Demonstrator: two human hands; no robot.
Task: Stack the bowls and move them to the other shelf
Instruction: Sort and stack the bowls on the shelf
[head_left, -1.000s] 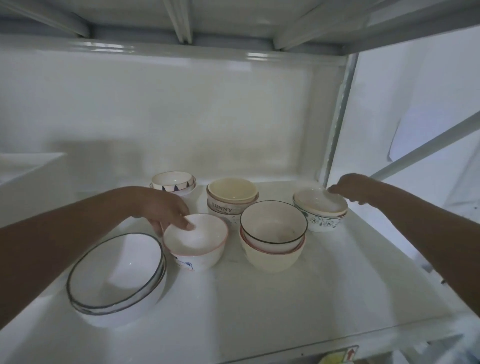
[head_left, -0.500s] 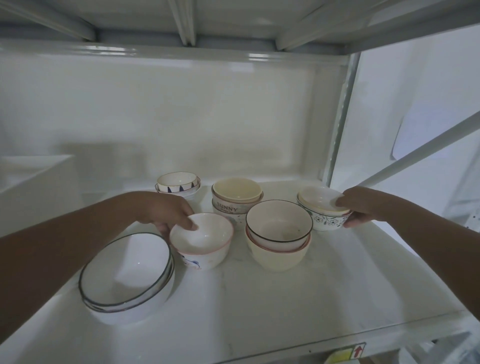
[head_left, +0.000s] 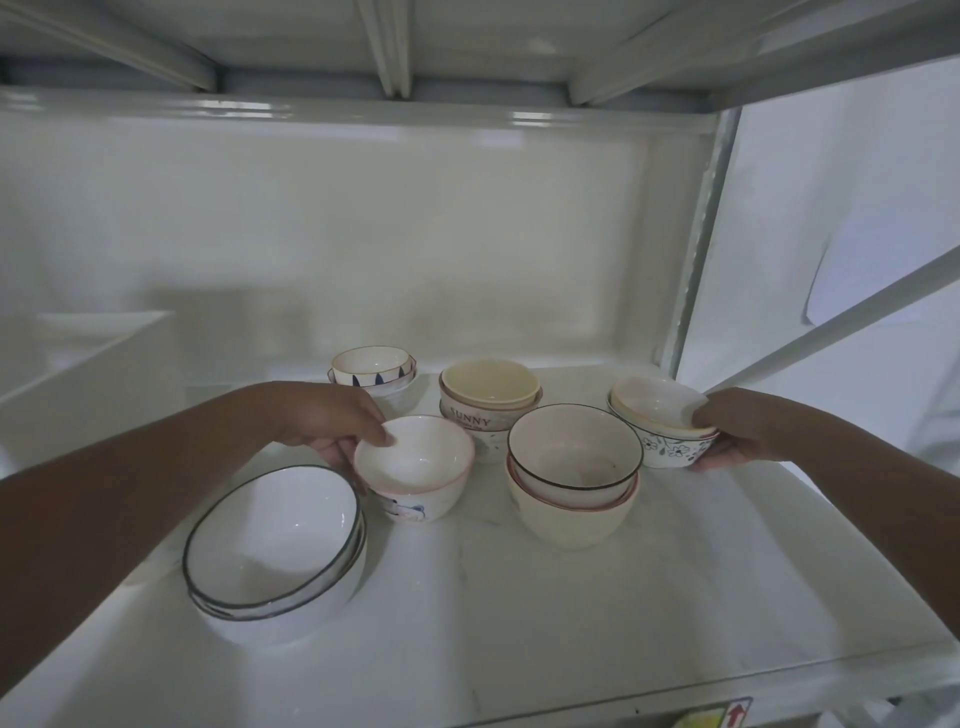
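bowls stand in six groups on the white shelf (head_left: 519, 597), some already nested. the left hand (head_left: 332, 421) holds the pink-rimmed bowl (head_left: 415, 467) at its near-left rim, thumb over the edge and into the bowl, fingers curled down the outer wall. the right hand (head_left: 737, 426) holds the floral bowl stack (head_left: 660, 421) at the right of the shelf, thumb on the top rim, fingers wrapped under the side.

step in hand, as judged: gather the loose bowls into stacks.
- lift each bowl straight up before moving it sideways; neighbouring groups stand near.
- keep the floral stack level, since its upper bowl sits loose in the lower one.
- lower a bowl centred into one of equal or larger mouth. the black-rimmed stack (head_left: 571, 473) in the middle looks a suitable base.
- release only when the rims seat evenly.

appearance: all look like glazed ceramic, mostly white or cream. the wide shallow pair (head_left: 270, 545) at front left has thin dark rims. the cream stack (head_left: 488, 400) behind carries the word "sunny". a small stack with blue triangles (head_left: 371, 369) stands at the back.
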